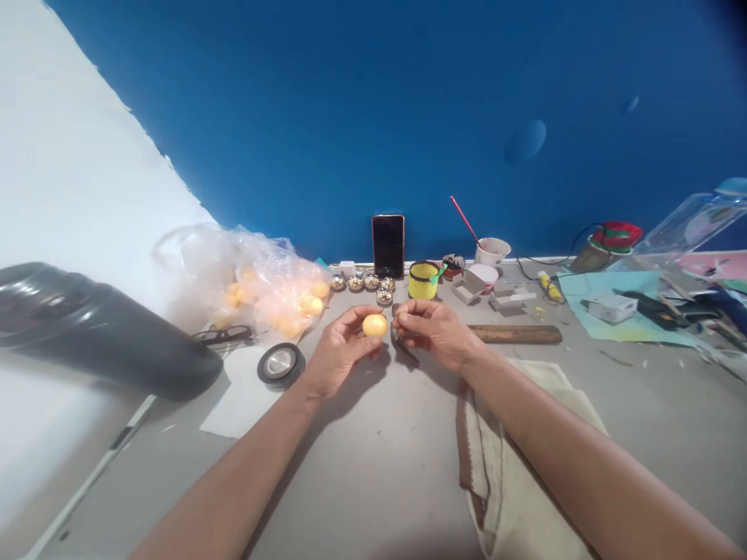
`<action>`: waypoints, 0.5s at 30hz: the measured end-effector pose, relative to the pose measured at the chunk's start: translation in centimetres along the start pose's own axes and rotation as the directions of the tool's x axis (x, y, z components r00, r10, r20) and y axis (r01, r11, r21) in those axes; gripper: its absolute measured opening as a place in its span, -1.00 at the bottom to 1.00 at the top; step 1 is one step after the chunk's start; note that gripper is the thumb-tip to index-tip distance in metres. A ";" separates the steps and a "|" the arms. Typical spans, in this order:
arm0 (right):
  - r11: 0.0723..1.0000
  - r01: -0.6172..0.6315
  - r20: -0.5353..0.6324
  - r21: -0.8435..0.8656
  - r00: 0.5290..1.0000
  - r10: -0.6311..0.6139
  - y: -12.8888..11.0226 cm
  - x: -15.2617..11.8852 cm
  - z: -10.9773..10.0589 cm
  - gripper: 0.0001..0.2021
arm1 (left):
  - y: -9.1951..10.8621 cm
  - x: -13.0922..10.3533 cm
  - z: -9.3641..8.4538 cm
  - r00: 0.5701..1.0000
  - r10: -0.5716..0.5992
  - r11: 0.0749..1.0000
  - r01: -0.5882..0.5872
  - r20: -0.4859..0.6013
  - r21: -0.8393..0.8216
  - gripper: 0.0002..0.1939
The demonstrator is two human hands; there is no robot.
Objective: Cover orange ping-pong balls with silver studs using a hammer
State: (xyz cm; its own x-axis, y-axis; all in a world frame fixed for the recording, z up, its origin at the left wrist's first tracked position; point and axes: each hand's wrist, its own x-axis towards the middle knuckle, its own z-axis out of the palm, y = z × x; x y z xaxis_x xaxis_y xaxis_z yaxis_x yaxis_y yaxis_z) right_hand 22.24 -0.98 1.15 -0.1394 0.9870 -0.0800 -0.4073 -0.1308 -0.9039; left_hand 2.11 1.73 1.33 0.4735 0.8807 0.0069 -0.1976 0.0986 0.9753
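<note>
Between the thumb and fingers of my left hand [344,348] is a small yellow-orange ball [374,325]. My right hand [432,330] is just to the right of the ball, its thumb and fingers pinched together on something too small to make out. Below and behind my right fingers lies a hammer, its dark curved head [407,354] partly covered and its wooden handle [517,334] reaching right. Several shiny mirrored balls [384,296] sit beyond my hands, in front of an upright phone [388,246].
A plastic bag of orange balls [262,288] is at the left, near a dark cylinder [110,330] and a round black lid [281,364]. A yellow cup [423,281] and small open boxes [512,297] stand behind. A beige cloth [525,482] lies under my right forearm.
</note>
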 end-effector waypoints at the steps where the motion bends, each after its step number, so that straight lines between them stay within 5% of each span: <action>1: 1.000 -0.007 0.001 0.005 1.000 0.007 0.0 0.0 -0.1 -0.67 | -0.1 0.0 -0.1 1.000 0.006 1.000 -0.006 -0.007 0.025 -0.53; 15: 0.998 -0.047 0.045 0.034 0.998 0.046 0.1 -0.1 0.0 -0.64 | 0.1 -0.5 0.7 0.994 0.074 0.969 -0.055 -0.074 0.239 -0.50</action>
State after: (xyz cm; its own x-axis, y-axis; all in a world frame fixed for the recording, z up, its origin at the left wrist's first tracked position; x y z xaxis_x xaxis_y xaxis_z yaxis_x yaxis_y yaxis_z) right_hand 22.16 -1.10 1.04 -0.1985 0.9747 -0.1023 -0.4305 -0.1805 -0.8844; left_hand 2.47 1.02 1.60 0.3927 0.9175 0.0631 -0.0124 -0.0633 0.9979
